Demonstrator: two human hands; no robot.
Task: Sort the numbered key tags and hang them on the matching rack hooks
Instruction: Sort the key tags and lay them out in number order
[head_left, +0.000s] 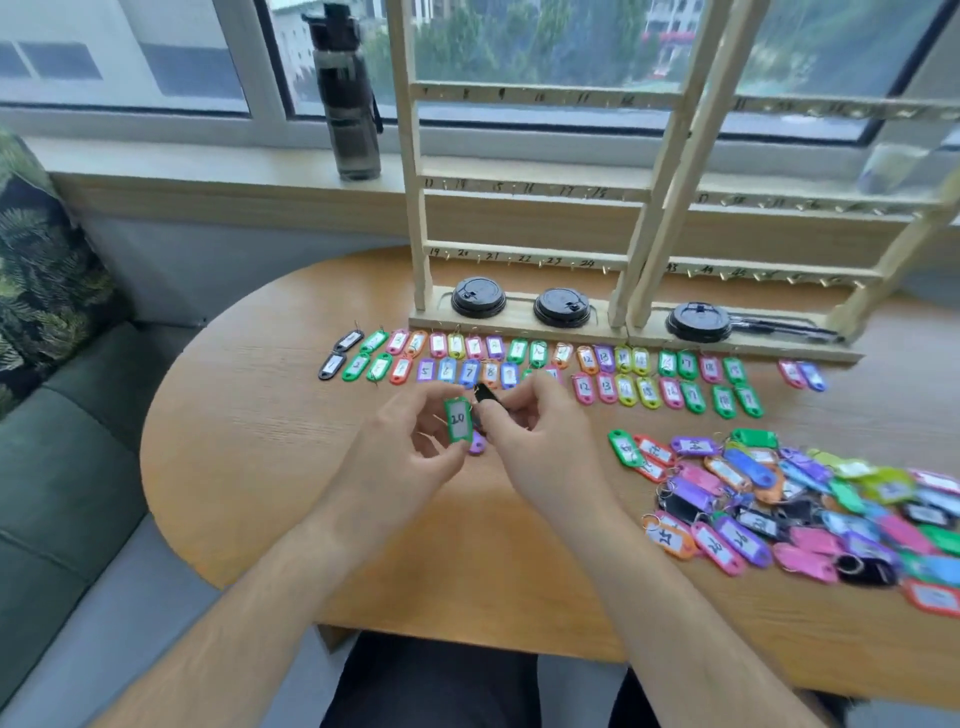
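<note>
My left hand (410, 452) pinches a green key tag (458, 419) marked 20, held upright above the table. A purple tag (477, 445) shows just below it, behind my fingers. My right hand (530, 431) holds a black tag (487, 396) right beside the green one. Two rows of sorted tags (519, 364) lie across the table in front of the wooden racks (524, 260), whose numbered hooks are bare. A loose pile of mixed tags (789, 499) lies at the right.
Three black cup lids (478, 296) sit in the rack bases, with pens beside the right one. A dark water bottle (349, 93) stands on the windowsill. A green sofa with a leaf-print cushion (41, 270) is at the left. The round table's edge (218, 571) curves near me.
</note>
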